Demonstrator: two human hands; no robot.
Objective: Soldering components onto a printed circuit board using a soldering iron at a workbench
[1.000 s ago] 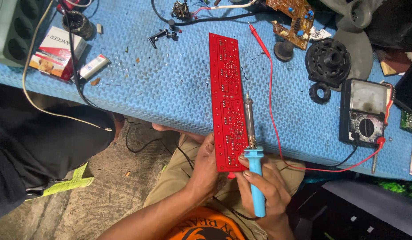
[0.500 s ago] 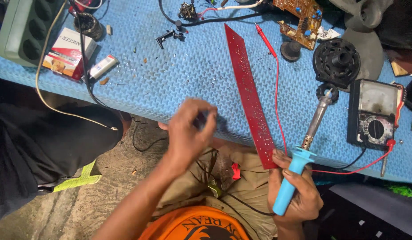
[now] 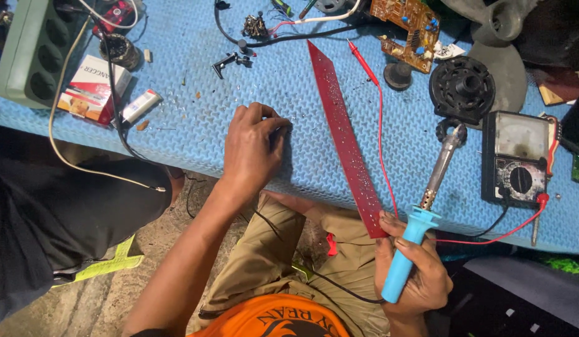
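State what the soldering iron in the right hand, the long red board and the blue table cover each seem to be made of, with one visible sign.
Soldering iron: light blue handle looks like moulded plastic, smooth and matte; its shaft looks like dull grey metal. Long red circuit board: probably rigid laminate, thin and flat, speckled with tiny pale dots. Blue table cover: likely foam or rubber matting, given its embossed diamond texture.

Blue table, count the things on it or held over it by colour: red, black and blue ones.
Red: 2, the long circuit board and the probe lead.
Black: 2, the round part and the meter.
Blue: 1, the soldering iron in the right hand.
Total: 5
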